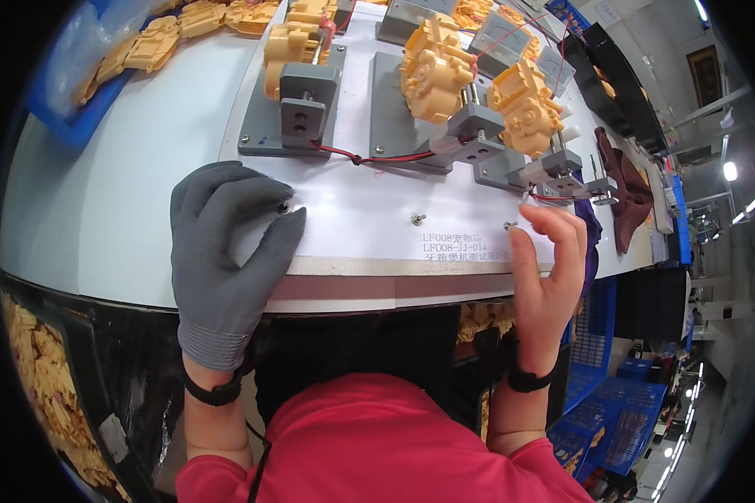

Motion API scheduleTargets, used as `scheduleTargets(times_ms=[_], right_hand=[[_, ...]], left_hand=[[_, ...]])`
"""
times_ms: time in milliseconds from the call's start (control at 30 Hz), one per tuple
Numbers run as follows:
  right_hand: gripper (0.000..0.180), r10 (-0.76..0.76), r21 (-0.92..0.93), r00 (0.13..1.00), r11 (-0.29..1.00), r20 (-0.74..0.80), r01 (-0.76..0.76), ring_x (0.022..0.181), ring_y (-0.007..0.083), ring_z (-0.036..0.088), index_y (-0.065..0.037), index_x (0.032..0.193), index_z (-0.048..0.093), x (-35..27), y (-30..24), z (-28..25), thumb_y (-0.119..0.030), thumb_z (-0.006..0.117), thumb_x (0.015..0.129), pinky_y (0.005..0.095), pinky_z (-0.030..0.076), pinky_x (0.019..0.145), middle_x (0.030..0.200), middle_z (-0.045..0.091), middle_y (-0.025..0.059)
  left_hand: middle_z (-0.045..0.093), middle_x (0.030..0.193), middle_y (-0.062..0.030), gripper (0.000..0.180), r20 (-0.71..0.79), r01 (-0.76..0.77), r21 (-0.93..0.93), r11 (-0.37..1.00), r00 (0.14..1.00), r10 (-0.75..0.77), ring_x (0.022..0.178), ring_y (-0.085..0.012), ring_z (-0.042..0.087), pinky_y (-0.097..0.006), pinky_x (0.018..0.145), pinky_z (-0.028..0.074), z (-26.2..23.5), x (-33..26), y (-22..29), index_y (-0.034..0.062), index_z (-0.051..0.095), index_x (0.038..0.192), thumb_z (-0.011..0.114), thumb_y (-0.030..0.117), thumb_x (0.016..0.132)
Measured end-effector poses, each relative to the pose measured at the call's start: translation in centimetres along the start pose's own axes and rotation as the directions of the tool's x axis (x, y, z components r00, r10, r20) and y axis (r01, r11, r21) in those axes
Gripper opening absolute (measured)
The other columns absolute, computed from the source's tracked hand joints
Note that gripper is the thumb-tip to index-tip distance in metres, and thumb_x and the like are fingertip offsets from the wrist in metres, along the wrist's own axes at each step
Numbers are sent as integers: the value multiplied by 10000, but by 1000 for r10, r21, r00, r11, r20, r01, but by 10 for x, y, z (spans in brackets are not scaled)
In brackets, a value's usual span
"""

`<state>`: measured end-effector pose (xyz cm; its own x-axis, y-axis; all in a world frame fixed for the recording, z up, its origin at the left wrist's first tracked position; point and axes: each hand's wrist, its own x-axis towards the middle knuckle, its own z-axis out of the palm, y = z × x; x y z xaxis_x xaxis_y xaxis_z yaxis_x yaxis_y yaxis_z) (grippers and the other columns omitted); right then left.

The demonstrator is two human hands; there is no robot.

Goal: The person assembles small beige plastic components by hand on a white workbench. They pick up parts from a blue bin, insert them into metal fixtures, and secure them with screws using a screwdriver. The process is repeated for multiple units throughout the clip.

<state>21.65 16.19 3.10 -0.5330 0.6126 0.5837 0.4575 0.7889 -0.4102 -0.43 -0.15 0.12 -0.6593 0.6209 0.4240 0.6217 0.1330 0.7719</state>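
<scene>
- White fixture board (352, 226) lies flat on the bench, near edge right at the person's body; both hands are on its near strip.
- Left hand (222, 251), grey-gloved, fingers together and flat, fingertips by the left toggle switch (283, 206); grips nothing.
- Right hand (549, 264), bare, fingers curled at the right toggle switch (509, 225), likely to flip it; can't tell if pinched.
- Middle toggle switch (418, 219) untouched.
- Far side: yellow plastic gearboxes (432, 71) seated in grey clamp blocks (306, 105), red wires (377, 158) between.
- Far left: blue tray (67, 126) holding more yellow parts.
</scene>
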Motion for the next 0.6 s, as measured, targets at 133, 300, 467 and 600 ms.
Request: scheduleTargets(times_ms=[133, 300, 467, 600], right_hand=[[215, -179, 146, 969, 977, 168, 155, 877, 251, 561, -67, 1017, 676, 7, -24, 20, -60, 714, 806, 346, 420, 791, 936, 627, 75], [131, -167, 163, 964, 977, 207, 135, 820, 244, 554, -74, 944, 672, 13, -32, 41, -75, 701, 817, 339, 393, 748, 868, 616, 56], [91, -159, 154, 961, 980, 225, 126, 815, 247, 554, -72, 910, 663, 16, -34, 43, -62, 688, 823, 341, 395, 747, 839, 597, 60], [89, -116, 168, 967, 983, 229, 79, 810, 253, 552, -64, 905, 659, 13, -36, 44, -54, 688, 821, 347, 398, 744, 836, 592, 66]], left_hand=[[598, 988, -81, 183, 2, 15, -3, 1000, 1000, -15, 1043, -256, 522, -358, 906, 435, -1, 0, 1, 57, 678, 914, 732, 73, 740], [603, 984, -82, 186, 2, 27, -17, 999, 1000, -27, 1044, -254, 521, -358, 907, 435, -1, 0, 1, 61, 686, 911, 742, 95, 737], [608, 975, -70, 191, 1, -1, 5, 1000, 1000, 1, 1050, -248, 518, -360, 910, 434, -2, 0, -2, 71, 694, 910, 747, 106, 730], [610, 971, -67, 202, -6, 9, -1, 1000, 1000, -9, 1050, -251, 516, -360, 912, 431, -2, -1, -4, 78, 698, 911, 756, 119, 722]])
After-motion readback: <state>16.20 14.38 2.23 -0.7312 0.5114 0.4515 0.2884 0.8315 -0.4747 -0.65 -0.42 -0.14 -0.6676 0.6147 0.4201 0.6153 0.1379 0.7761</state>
